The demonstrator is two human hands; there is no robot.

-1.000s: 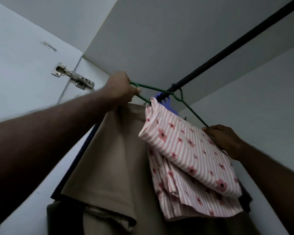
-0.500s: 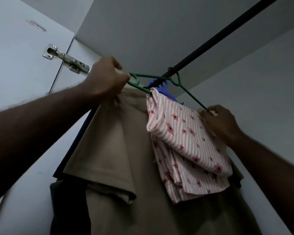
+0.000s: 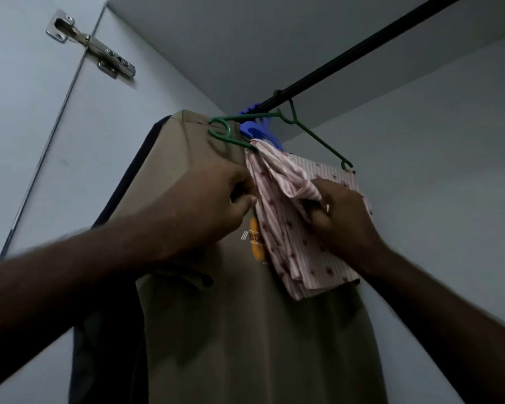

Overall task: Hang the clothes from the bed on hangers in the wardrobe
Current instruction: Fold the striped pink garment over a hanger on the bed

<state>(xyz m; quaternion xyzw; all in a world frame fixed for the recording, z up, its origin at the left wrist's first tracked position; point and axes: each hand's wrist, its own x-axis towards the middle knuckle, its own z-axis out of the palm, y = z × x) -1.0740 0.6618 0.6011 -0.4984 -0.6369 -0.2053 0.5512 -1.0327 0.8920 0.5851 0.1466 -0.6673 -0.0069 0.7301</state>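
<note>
Hanging from the black rail [image 3: 362, 51] on a green wire hanger [image 3: 318, 135], the pink striped garment [image 3: 277, 234] is pinched at its edge by the left hand [image 3: 213, 205] and bunched in the curled right hand [image 3: 344, 223]. The fabric is best spread evenly, without the hanger being tugged.

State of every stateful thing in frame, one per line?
Green wire hanger: hooked on black rail
Pink striped floral garment: draped over hanger, bunched
Tan T-shirt: hanging
Blue plastic hanger: on rail
Left hand: pinches garment edge
Right hand: grips garment
</note>
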